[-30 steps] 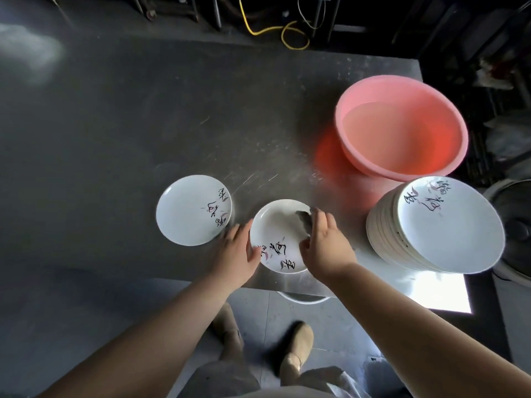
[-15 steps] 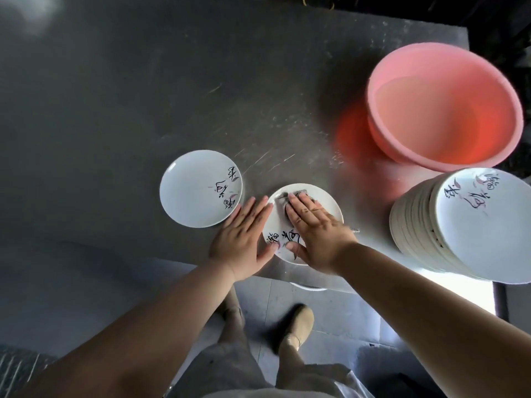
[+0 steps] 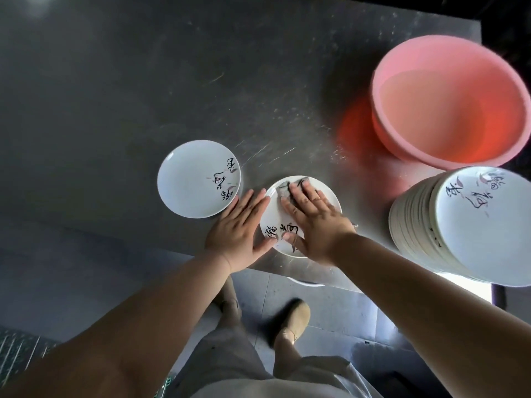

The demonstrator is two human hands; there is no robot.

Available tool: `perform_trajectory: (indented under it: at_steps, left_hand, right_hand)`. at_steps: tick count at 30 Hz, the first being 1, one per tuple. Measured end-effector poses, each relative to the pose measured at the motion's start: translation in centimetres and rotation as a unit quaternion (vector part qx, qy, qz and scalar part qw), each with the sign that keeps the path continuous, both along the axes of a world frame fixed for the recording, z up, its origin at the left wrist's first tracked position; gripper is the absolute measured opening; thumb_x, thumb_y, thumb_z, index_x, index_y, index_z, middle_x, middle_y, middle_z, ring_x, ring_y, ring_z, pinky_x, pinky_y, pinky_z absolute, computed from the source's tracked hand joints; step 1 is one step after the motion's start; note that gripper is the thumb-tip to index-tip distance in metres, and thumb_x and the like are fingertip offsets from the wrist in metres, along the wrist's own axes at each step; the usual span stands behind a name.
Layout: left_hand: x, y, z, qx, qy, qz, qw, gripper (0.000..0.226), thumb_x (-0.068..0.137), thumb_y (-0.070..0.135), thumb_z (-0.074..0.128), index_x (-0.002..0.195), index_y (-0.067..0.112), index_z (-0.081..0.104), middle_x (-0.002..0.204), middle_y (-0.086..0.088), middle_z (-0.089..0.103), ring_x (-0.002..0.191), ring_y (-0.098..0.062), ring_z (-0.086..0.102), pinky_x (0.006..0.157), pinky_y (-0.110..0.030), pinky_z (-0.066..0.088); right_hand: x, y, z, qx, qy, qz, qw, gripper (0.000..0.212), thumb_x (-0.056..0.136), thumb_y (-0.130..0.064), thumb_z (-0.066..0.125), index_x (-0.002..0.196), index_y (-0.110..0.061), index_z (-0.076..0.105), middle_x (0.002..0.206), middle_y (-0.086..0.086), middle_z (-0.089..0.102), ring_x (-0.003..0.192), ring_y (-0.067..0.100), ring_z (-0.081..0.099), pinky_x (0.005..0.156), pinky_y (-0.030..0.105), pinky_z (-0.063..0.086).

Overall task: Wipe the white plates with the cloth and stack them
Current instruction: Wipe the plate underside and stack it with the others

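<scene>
A white plate (image 3: pixel 273 216) with black writing lies at the table's near edge. My right hand (image 3: pixel 311 218) lies flat on it with straight fingers, pressing a small grey cloth (image 3: pixel 284 188) against the plate's far side. My left hand (image 3: pixel 240 229) rests flat against the plate's left rim, fingers straight, thumb on the near rim. A second white plate (image 3: pixel 192 179) lies alone to the left. A tall stack of white plates (image 3: pixel 465 228) stands at the right, leaning a little.
A pink plastic basin (image 3: pixel 448 101) sits at the back right, behind the stack. The dark grey metal table (image 3: pixel 143 81) stretches far back and left. Below its near edge are the floor and my legs and shoes.
My right hand went from gripping the cloth at the plate's right side to lying flat and pushing it across to the far left. My left hand flattened against the rim.
</scene>
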State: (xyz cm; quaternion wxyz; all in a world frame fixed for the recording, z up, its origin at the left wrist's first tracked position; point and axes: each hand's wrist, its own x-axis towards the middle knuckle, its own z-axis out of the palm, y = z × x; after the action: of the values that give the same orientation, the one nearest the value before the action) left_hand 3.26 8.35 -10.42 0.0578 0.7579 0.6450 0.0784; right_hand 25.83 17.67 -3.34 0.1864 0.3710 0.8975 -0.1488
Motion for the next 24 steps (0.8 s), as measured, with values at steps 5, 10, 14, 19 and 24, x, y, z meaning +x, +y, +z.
perform_trajectory:
  at_steps: [5,10,14,19,24]
  left_hand:
    - [0.0,0.1,-0.2,-0.003,0.007,0.005,1.000,0.088,0.100,0.067,0.039,0.168,0.017,0.015,0.177,0.002,0.009,0.163,-0.019,0.009,0.131,-0.046,0.016]
    - [0.0,0.1,-0.3,0.000,0.009,0.002,1.000,0.088,0.099,0.065,0.042,0.168,0.017,0.015,0.177,0.003,0.007,0.163,-0.019,0.010,0.130,-0.047,0.018]
    - [0.0,0.1,0.1,-0.006,0.015,0.005,1.000,0.088,0.100,0.070,0.035,0.168,0.018,0.014,0.177,0.003,0.008,0.163,-0.019,0.010,0.131,-0.046,0.016]
    - [0.1,0.0,0.2,-0.002,0.016,0.010,1.000,0.087,0.099,0.066,0.041,0.168,0.017,0.019,0.176,0.002,0.011,0.162,-0.019,0.013,0.130,-0.047,0.019]
    - [0.0,0.0,0.4,-0.006,0.017,0.011,1.000,0.087,0.099,0.066,0.041,0.168,0.018,0.018,0.176,0.002,0.012,0.162,-0.019,0.013,0.131,-0.046,0.017]
  right_hand:
    - [2.2,-4.0,0.0,-0.063,0.038,0.094,0.993,0.094,0.090,-0.087,0.003,0.168,-0.034,-0.001,0.175,-0.006,-0.012,0.159,0.021,-0.021,0.130,0.042,-0.007]
    - [2.4,-1.9,-0.2,-0.017,0.019,0.051,0.998,0.090,0.093,-0.079,0.007,0.168,-0.031,-0.007,0.175,-0.003,-0.016,0.160,0.023,-0.022,0.131,0.045,-0.003]
    - [1.4,-0.7,-0.1,0.009,-0.006,-0.017,1.000,0.092,0.093,-0.078,0.008,0.166,-0.026,-0.012,0.173,0.004,-0.025,0.157,0.026,-0.029,0.130,0.046,-0.008]
    - [4.0,-4.7,-0.2,-0.044,0.017,0.114,0.992,0.094,0.092,-0.084,0.011,0.168,-0.030,-0.005,0.174,-0.001,-0.017,0.159,0.024,-0.022,0.131,0.044,-0.006]
    - [2.6,-0.6,-0.2,-0.004,0.010,0.003,1.000,0.091,0.093,-0.077,0.015,0.168,-0.030,-0.006,0.174,-0.001,-0.019,0.160,0.024,-0.022,0.131,0.046,-0.001]
